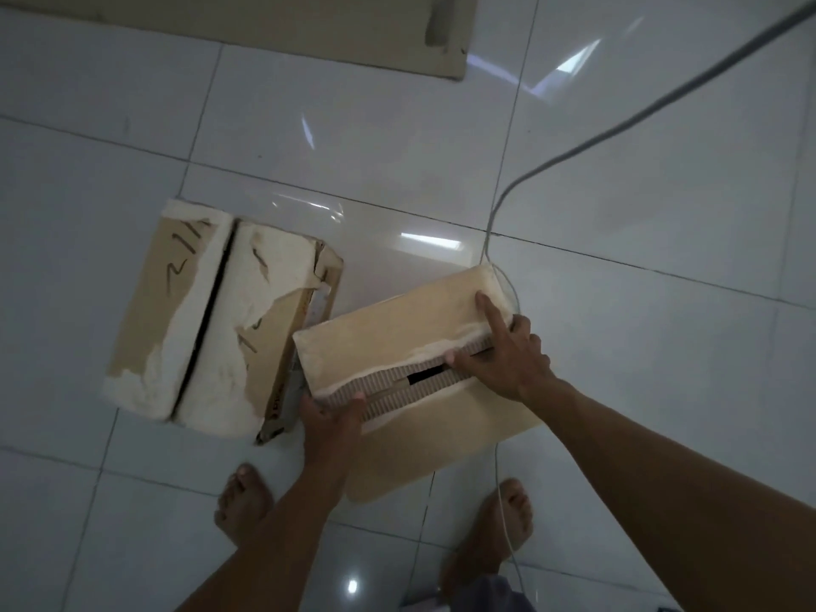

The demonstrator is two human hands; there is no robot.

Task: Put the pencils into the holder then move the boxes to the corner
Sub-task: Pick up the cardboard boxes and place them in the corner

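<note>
I see no pencils and no holder in this view, so I cannot say if the first part of the task is done; I judge it is, because both hands are already busy with a box. The work now is in the second part, moving the boxes to the corner.

I take the smaller box (397, 342) as my landmark. It sits on the tiled floor (618, 214), just in front of the bare feet. My left hand (329, 417) is closed on its near left corner, fingers wrapped around the edge. My right hand (508, 355) grips along the slit between the top flaps, thumb pointing left and the index finger stretched up over the far flap. The flaps are almost shut, with a dark gap between them. If the box is lifted or resting on the floor, I cannot tell.

The larger box (221, 320) stands just to the left of the smaller box, nearly touching it, with no hand on it. So neither box seems to be in a corner yet, and no corner shows here.

A gray cable (618, 130) runs from behind the smaller box to the upper right.

About writing: the larger box has dark marker strokes on its torn top and some print on its side, but I cannot read any of it.
</note>
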